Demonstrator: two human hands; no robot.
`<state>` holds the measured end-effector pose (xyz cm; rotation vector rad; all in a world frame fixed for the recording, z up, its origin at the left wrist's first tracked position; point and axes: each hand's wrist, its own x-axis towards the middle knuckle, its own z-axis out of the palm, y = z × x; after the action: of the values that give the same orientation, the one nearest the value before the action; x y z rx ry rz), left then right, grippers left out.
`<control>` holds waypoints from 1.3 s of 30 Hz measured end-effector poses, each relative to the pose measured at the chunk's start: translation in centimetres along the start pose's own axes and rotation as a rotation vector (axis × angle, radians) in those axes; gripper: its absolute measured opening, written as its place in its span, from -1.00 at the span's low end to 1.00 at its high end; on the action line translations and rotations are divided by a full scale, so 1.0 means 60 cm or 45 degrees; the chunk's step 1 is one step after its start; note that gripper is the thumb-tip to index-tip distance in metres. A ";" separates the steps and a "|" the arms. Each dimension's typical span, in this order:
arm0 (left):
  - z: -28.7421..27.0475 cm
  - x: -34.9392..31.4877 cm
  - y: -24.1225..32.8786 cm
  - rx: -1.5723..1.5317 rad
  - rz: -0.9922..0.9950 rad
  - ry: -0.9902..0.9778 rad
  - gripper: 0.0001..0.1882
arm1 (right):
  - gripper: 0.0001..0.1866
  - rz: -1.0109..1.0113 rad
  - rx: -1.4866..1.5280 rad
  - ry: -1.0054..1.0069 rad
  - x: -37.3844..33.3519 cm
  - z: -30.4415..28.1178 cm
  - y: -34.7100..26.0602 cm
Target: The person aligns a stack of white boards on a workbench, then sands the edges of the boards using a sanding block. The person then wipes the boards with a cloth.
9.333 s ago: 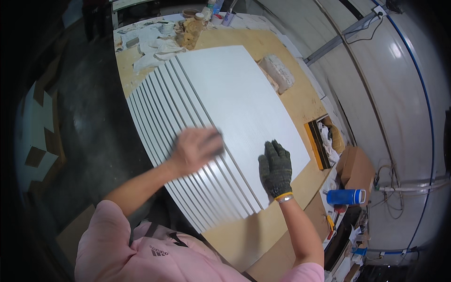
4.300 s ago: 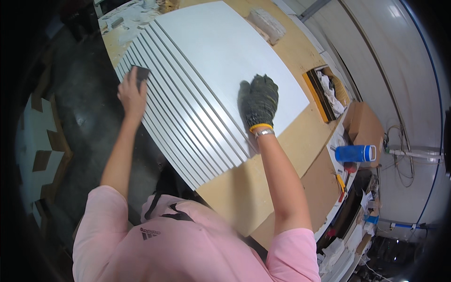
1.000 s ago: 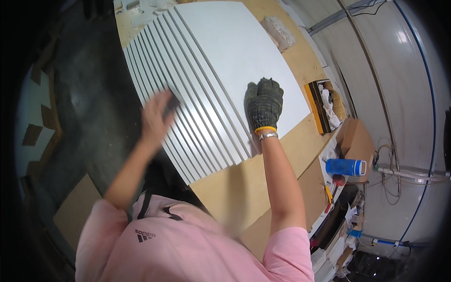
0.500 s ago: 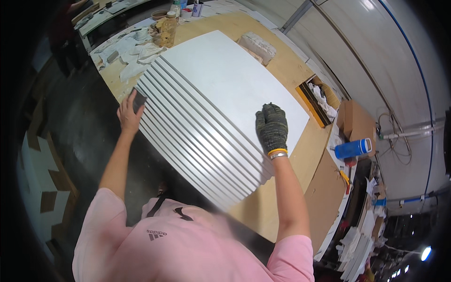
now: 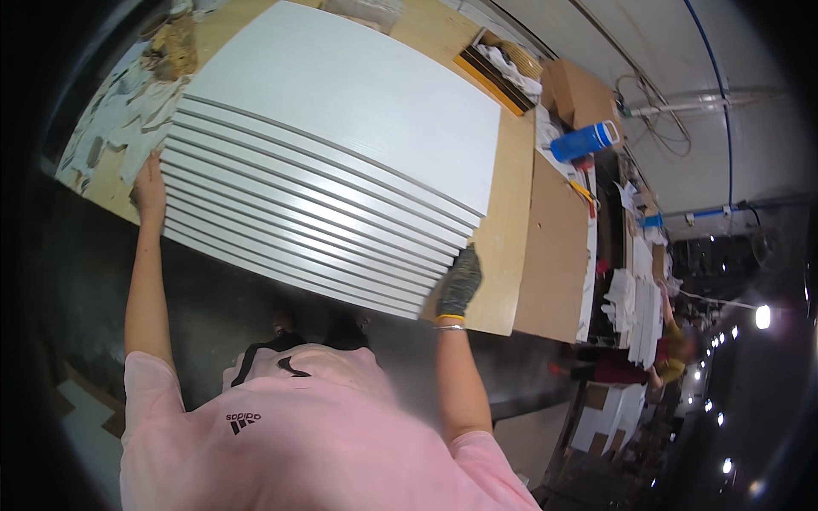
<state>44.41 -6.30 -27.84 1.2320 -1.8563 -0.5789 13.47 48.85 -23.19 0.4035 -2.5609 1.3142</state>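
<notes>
A white panel [image 5: 341, 94] with several parallel grey grooves across its near half lies on the wooden table. My bare left hand [image 5: 150, 186] is at the panel's left edge, fingers pointing away from me. A small dark edge of the grey sanding block [image 5: 134, 197] shows beside the palm; most of it is hidden by the hand. At the near right corner, my right hand [image 5: 461, 277], in a dark knitted glove with a yellow cuff, is closed around the panel's grooved edge. Its fingertips are partly hidden.
Crumpled white cloths [image 5: 141, 111] lie beyond my left hand. At the far right stand an open box with rags [image 5: 503, 72], a cardboard box [image 5: 579, 94] and a blue bottle [image 5: 584, 140]. A cardboard sheet [image 5: 558, 255] covers the table's right end. Another person [image 5: 665, 353] is at the right.
My right hand has left the panel's top face and come nearer to its right edge. The left hand has shifted down along the left edge. The view has turned, and the panel appears rotated.
</notes>
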 end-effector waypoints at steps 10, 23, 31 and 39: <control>0.020 0.026 0.040 -0.126 -0.020 -0.249 -0.47 | -0.59 -0.314 -0.842 0.117 -0.025 0.026 -0.018; 0.027 0.025 0.079 -0.007 0.030 -0.213 -0.56 | -0.42 -0.180 -0.581 -0.028 -0.013 0.023 0.025; -0.078 0.015 0.017 0.538 0.447 -0.306 -0.48 | -0.37 0.081 -1.355 -0.463 0.003 0.033 -0.041; -0.136 -0.002 0.051 0.354 0.547 -0.154 -0.31 | -0.36 0.084 -1.819 -0.612 0.010 0.036 -0.024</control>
<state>49.56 -4.40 -21.03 0.9359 -2.2760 -0.1651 13.26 46.19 -23.14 0.3079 -3.0695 -0.8540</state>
